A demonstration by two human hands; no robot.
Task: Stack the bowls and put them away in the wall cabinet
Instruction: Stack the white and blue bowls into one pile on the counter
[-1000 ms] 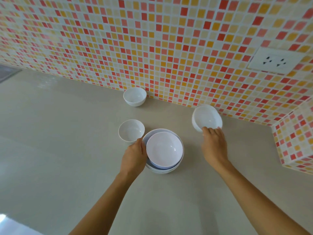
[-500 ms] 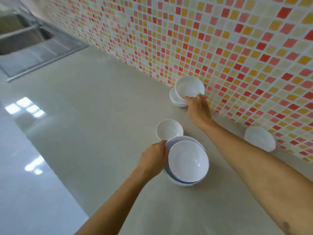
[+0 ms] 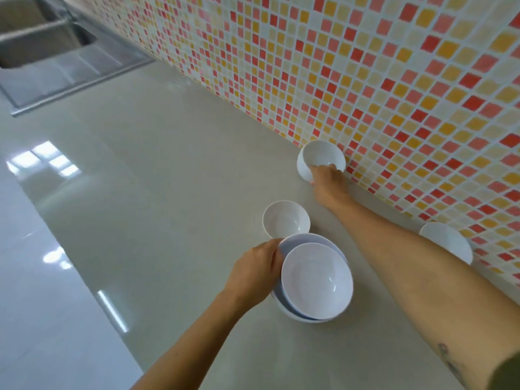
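Five white bowls showing on the bench [image 3: 157, 209]: left hand [image 3: 254, 273] gripping the two-bowl stack [image 3: 315, 280]; right hand [image 3: 327, 182] pinching the far bowl [image 3: 319, 157].

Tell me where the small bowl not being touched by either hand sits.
The small bowl sits on the counter mid-frame, just beyond the stacked bowls held by the left hand.
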